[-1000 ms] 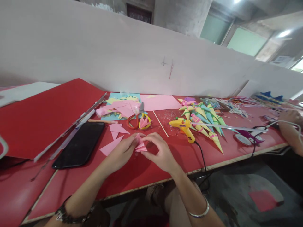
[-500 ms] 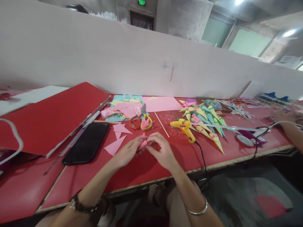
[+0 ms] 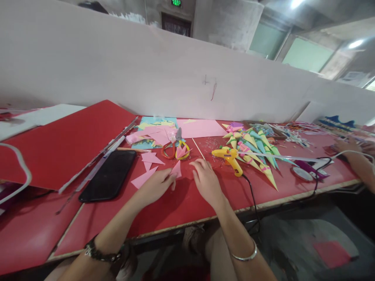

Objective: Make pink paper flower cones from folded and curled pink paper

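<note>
My left hand (image 3: 156,184) pinches a small folded pink paper piece (image 3: 176,170) between thumb and fingers, its point upward. My right hand (image 3: 207,182) has left the paper; its fingers are stretched forward and apart over the lower end of a thin wooden stick (image 3: 198,148). Whether they touch the stick I cannot make out. Cut pink paper triangles (image 3: 143,177) lie left of my left hand. Just beyond the hands are scissors (image 3: 168,151) with red and yellow handles and a folded pink paper flower (image 3: 181,151).
A yellow glue gun (image 3: 228,155) with a black cord lies to the right, beside a pile of pastel paper cones (image 3: 258,150). A black phone (image 3: 108,175) and red board (image 3: 88,144) are at left. Another person's arm (image 3: 359,164) reaches in at far right.
My right hand has let go of the pink paper and moved right to the wooden stick's lower end. The left hand keeps the paper piece.
</note>
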### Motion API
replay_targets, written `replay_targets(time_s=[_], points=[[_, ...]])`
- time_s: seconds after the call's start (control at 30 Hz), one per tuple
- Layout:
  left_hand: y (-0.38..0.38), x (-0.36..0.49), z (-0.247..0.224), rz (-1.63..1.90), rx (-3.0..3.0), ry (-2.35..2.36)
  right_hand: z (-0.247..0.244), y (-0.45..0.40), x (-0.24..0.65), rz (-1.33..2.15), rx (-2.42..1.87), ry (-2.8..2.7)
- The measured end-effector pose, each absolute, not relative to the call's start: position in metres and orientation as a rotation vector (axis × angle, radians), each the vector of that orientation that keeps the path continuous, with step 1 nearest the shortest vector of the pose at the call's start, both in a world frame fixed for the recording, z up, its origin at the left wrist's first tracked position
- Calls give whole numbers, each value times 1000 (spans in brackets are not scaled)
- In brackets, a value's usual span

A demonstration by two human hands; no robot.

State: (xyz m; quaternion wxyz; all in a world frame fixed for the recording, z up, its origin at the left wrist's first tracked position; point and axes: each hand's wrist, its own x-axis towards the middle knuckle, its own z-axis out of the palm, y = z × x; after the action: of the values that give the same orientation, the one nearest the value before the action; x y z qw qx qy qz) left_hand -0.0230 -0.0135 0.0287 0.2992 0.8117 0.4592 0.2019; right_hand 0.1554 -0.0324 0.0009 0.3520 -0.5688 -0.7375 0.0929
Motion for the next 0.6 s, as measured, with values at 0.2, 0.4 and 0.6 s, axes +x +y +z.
replay_targets(time_s=[0.2, 0.4, 0.6], points=[[-12, -24, 32, 553, 2178, 1273, -7, -31, 160, 79, -1885, -2001], [-13, -24, 31, 540, 2183, 1245, 4, -34, 163, 66, -1927, -1970], [-9, -28, 31, 576, 2172, 1242, 5, -35, 168, 63, -2035, -1876]])
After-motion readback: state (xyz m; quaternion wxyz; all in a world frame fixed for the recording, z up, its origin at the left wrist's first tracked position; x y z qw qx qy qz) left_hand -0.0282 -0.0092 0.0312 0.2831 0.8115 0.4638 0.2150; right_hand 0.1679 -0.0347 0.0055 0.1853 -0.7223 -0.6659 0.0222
